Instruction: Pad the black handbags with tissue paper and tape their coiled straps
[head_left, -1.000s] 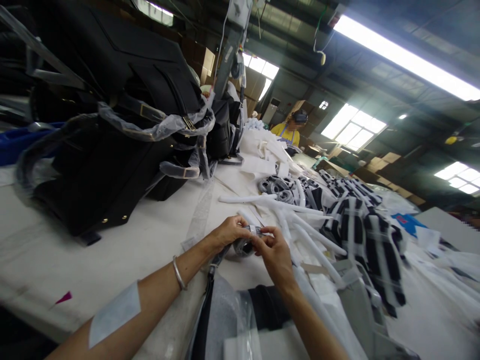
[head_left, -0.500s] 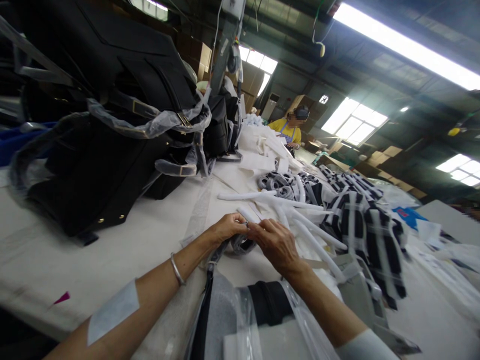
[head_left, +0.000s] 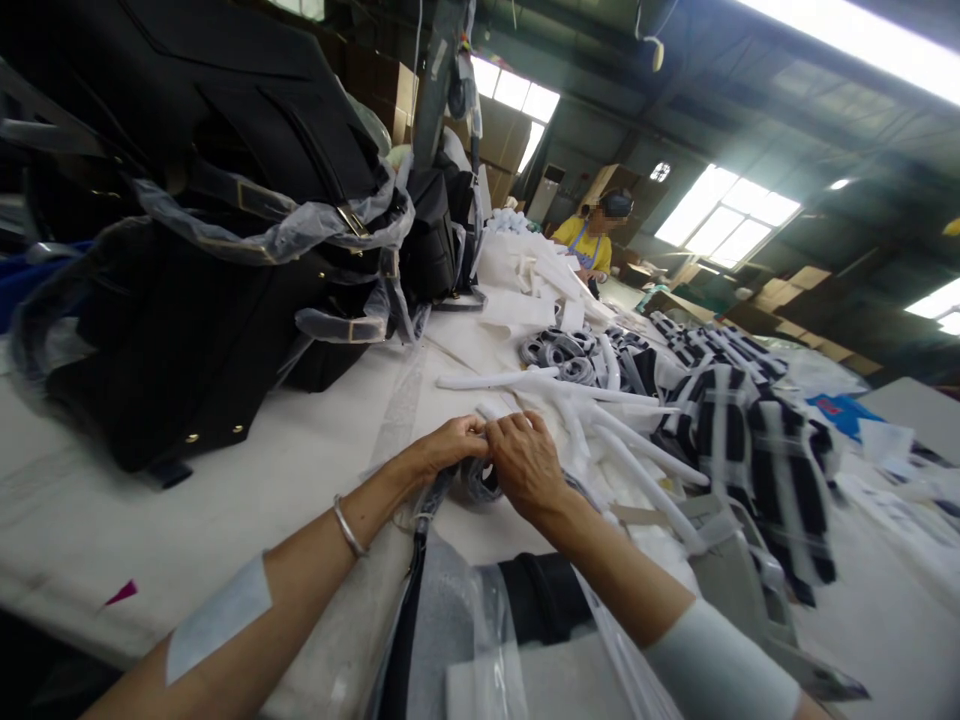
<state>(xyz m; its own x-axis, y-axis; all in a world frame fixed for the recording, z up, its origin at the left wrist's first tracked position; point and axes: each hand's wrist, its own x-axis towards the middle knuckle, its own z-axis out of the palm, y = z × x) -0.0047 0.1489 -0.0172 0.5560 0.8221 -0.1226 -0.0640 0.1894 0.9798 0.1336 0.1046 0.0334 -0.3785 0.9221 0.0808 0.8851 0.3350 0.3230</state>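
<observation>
Curling over since a second ago, the right grip (head_left: 525, 460) is now bunching its fingers against the fingertips of the left grip (head_left: 454, 445), and a pale covering (head_left: 724, 655) is now showing on the right forearm. Thumb and fingers of the left grip are pinching closed at the top of a coiled strap (head_left: 472, 482); the fingers of the right grip are bending downward, their tips hiding, so whether they are holding anything cannot be told. Just below both grips, the coiled strap is sitting close to the tabletop (head_left: 315, 440), its wrapped tail (head_left: 431, 497) running down and left of them. Nearer the body than the grips, a black band (head_left: 544, 600) is lying partly under clear plastic (head_left: 495, 640). Right of the grips, white tubes (head_left: 652, 480) are lying loosely, with black pads (head_left: 784, 490) striped in white farther out. Beyond the grips, grey coils (head_left: 562, 355) are piling together. Well to their left, a large black bag (head_left: 180, 350) is standing; far beyond, a person in yellow (head_left: 589, 240) is leaning forward.
</observation>
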